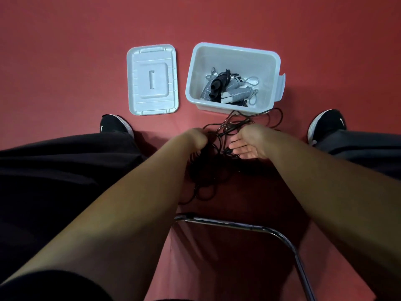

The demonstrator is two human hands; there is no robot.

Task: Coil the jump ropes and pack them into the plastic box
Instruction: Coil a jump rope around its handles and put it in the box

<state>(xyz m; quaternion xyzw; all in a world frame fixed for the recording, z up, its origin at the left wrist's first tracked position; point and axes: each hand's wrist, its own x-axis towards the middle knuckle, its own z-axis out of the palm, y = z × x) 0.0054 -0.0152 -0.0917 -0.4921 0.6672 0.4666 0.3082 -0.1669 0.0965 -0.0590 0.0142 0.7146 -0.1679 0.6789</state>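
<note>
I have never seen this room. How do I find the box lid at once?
Look at the red floor ahead of the person's black shoes. Two pale plastic things lie there side by side; the lid is the left one. It is flat and holds nothing, whereas the box beside it is deep and holds coiled ropes.

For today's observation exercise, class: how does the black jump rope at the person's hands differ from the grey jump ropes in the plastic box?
The black jump rope is a loose tangle; the grey jump ropes are tightly coiled bundles. The black jump rope is gripped by the left hand and trails on the floor outside the plastic box; the grey jump ropes lie inside it. Both are thin cords.
</note>
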